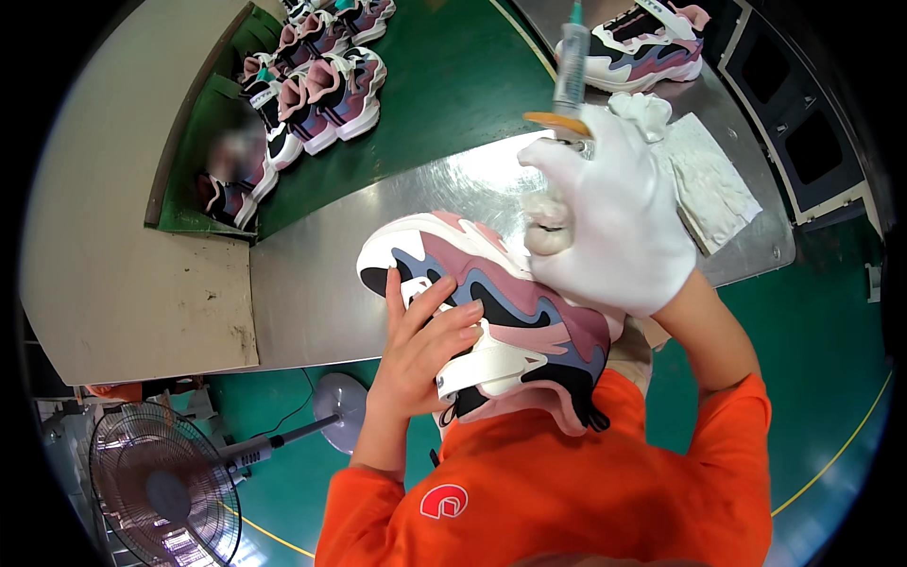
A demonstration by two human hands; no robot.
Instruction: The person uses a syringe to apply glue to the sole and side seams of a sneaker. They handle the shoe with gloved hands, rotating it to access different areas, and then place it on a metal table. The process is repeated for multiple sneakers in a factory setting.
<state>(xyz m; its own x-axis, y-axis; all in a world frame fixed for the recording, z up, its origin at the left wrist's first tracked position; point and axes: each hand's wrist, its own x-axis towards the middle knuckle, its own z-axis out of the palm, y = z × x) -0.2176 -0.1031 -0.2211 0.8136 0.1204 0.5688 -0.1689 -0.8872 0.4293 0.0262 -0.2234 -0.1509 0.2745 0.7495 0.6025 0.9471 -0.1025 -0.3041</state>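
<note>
**Shoe (501, 307) in the left hand (420, 354), syringe (571, 80) in the right (628, 227)**

At the far left, a fan (165, 491) stands low beside the table (307, 317), on a green floor (756, 326). Above it, a beige panel (113, 189) curves along the edge. Next comes a cluster of shoes (321, 94) in pink, black, white and blue, set on a green strip (444, 104) beyond the metal table.

The left hand, bare, holds the shoe — four fingers slightly apart and curved over the upper, the thumb out of sight. The shoe is tipped on its side in front of the orange shirt (605, 491), toe to the left over the table's near edge, heel to the right near the body.

The right hand, in a white glove, is just beside the sole; I cannot tell whether they touch. Its fingers are curled around the syringe near the orange flange, the clear barrel and green tip pointing away from the body. A pale bit under the fingers is too unclear to name.

Farther right, one more shoe (652, 42) lies at the top, with crumpled white cloth (642, 115) and a flat white glove (713, 184) below it — then a dark frame (794, 104).
</note>
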